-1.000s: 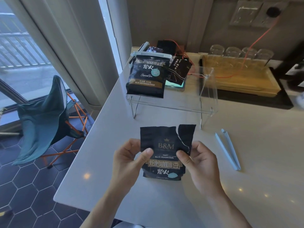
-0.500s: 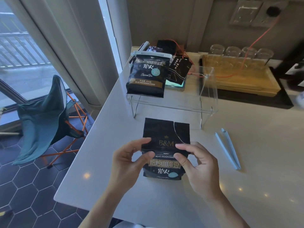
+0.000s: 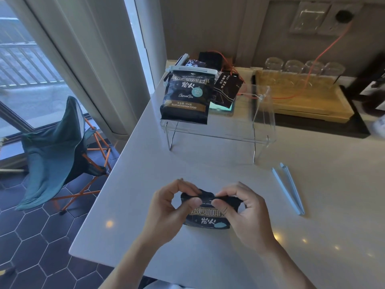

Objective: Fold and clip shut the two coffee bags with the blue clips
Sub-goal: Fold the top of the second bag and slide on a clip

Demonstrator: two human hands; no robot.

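A small black coffee bag (image 3: 208,217) stands on the white counter near its front edge, its top folded down toward me. My left hand (image 3: 166,211) pinches the left end of the fold and my right hand (image 3: 243,213) pinches the right end. An open light blue clip (image 3: 288,189) lies flat on the counter to the right of my right hand, apart from the bag. A second black coffee bag (image 3: 186,99) stands on a clear acrylic stand (image 3: 264,113) at the back, with a pale clip (image 3: 193,69) shut across its folded top.
More dark packets (image 3: 227,88) and a phone lie behind the clipped bag. A wooden tray (image 3: 308,99) with several upturned glasses sits at the back right, with an orange cable over it. Off the counter's left edge stands a teal folding chair (image 3: 54,151).
The bag's tall, upright top has been folded down toward me. Both hands moved lower and closer together and now pinch the fold.
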